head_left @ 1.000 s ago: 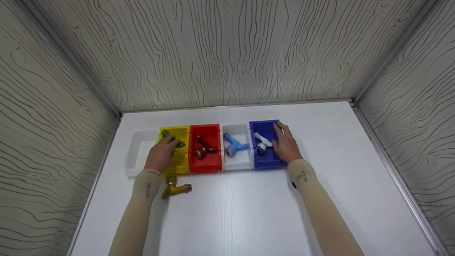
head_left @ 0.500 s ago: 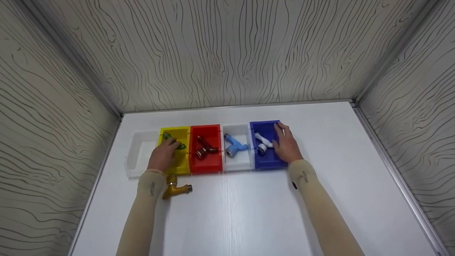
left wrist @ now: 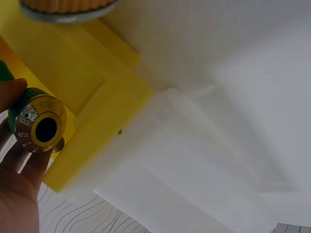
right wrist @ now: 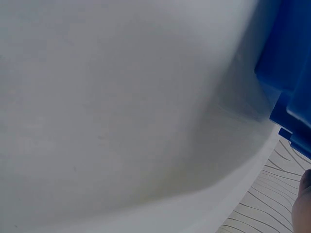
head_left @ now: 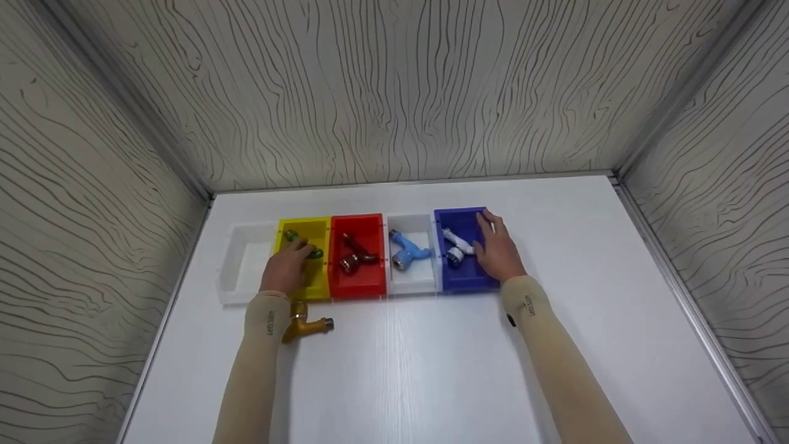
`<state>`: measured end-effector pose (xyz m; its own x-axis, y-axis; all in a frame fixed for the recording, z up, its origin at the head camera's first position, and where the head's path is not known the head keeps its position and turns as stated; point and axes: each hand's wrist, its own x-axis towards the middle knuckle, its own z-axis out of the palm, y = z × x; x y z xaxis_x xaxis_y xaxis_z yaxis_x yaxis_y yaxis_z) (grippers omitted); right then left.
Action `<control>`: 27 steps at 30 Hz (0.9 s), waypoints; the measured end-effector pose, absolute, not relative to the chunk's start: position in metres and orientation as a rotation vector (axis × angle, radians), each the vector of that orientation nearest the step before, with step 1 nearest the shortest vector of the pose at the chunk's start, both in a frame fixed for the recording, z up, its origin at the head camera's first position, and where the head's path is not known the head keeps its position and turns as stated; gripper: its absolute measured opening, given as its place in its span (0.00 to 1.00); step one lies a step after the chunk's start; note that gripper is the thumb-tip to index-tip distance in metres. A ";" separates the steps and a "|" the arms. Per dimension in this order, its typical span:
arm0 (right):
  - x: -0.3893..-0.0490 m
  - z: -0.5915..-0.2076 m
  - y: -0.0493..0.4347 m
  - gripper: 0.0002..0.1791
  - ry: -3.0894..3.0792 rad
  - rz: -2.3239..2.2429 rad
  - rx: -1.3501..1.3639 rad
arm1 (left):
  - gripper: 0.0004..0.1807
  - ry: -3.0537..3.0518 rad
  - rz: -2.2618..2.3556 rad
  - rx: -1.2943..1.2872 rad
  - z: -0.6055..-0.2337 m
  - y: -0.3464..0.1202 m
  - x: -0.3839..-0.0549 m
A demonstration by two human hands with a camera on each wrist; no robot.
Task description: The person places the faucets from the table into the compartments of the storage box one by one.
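Note:
My left hand (head_left: 285,266) reaches into the yellow bin (head_left: 318,287) and holds a green tap (head_left: 292,235). In the left wrist view, thumb and fingers are around the green tap (left wrist: 20,103), its metal ring facing the camera. My right hand (head_left: 498,253) rests on the right wall of the blue bin (head_left: 463,284), fingers fairly straight along the rim. Beside its thumb, a white tap (head_left: 458,244) lies in that bin. The right wrist view shows only a bit of a finger (right wrist: 303,206) by the blue bin. A mustard-yellow tap (head_left: 308,325) lies on the table before the yellow bin.
The bins stand in one row: a red bin (head_left: 359,288) with a brown tap (head_left: 355,256), a white bin (head_left: 414,283) with a light-blue tap (head_left: 408,250), and another white bin (head_left: 237,297) at the left end. Patterned walls (head_left: 394,92) surround the white table (head_left: 394,376).
My left hand and forearm have shifted slightly to the right, with the green tap still in the yellow bin. The right hand stays at the blue bin.

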<state>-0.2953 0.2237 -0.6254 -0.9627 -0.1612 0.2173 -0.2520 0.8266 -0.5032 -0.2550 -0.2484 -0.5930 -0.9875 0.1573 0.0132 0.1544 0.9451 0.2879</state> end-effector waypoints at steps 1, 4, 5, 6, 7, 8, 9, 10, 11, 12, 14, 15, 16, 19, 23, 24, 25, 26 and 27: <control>-0.295 -0.625 0.224 0.37 -2.848 0.818 0.321 | 0.25 3.091 0.448 0.251 -0.593 -0.248 -0.255; -0.296 -0.624 0.223 0.37 -2.856 0.834 0.315 | 0.25 3.083 0.442 0.231 -0.593 -0.247 -0.256; -0.296 -0.624 0.224 0.37 -2.855 0.837 0.315 | 0.26 3.075 0.443 0.217 -0.593 -0.246 -0.257; -0.296 -0.623 0.224 0.37 -2.854 0.839 0.315 | 0.26 3.066 0.448 0.205 -0.593 -0.246 -0.258; -0.295 -0.623 0.224 0.37 -2.853 0.839 0.313 | 0.27 3.058 0.455 0.191 -0.593 -0.245 -0.258; -0.295 -0.623 0.225 0.37 -2.852 0.839 0.312 | 0.27 3.048 0.463 0.178 -0.593 -0.244 -0.259; -0.295 -0.622 0.225 0.37 -2.854 0.842 0.310 | 0.27 3.041 0.466 0.167 -0.594 -0.243 -0.259; -0.295 -0.622 0.225 0.37 -2.855 0.845 0.309 | 0.27 3.037 0.465 0.164 -0.595 -0.243 -0.260; -0.294 -0.622 0.225 0.37 -2.858 0.844 0.309 | 0.27 3.036 0.464 0.160 -0.596 -0.242 -0.260; -0.294 -0.622 0.225 0.37 -2.859 0.846 0.308 | 0.27 3.038 0.460 0.164 -0.598 -0.242 -0.260; -0.295 -0.622 0.225 0.37 -2.854 0.851 0.309 | 0.26 3.042 0.456 0.175 -0.600 -0.242 -0.260; -0.295 -0.622 0.225 0.37 -2.850 0.854 0.310 | 0.26 3.045 0.451 0.182 -0.601 -0.242 -0.261; -0.295 -0.623 0.225 0.37 -2.845 0.853 0.314 | 0.26 3.045 0.447 0.187 -0.602 -0.242 -0.261; -0.296 -0.624 0.225 0.37 -2.844 0.847 0.325 | 0.25 3.046 0.444 0.173 -0.605 -0.242 -0.261; -0.295 -0.626 0.224 0.37 -2.859 0.838 0.319 | 0.23 3.071 0.421 0.178 -0.607 -0.242 -0.262; -0.295 -0.626 0.224 0.37 -2.862 0.841 0.312 | 0.22 3.078 0.412 0.188 -0.607 -0.241 -0.263; -0.295 -0.626 0.224 0.37 -2.862 0.843 0.307 | 0.22 3.082 0.402 0.196 -0.608 -0.241 -0.263; -0.295 -0.626 0.224 0.37 -2.861 0.848 0.303 | 0.22 3.088 0.386 0.205 -0.608 -0.241 -0.264; -0.295 -0.625 0.224 0.37 -2.860 0.853 0.301 | 0.22 3.091 0.375 0.212 -0.609 -0.240 -0.264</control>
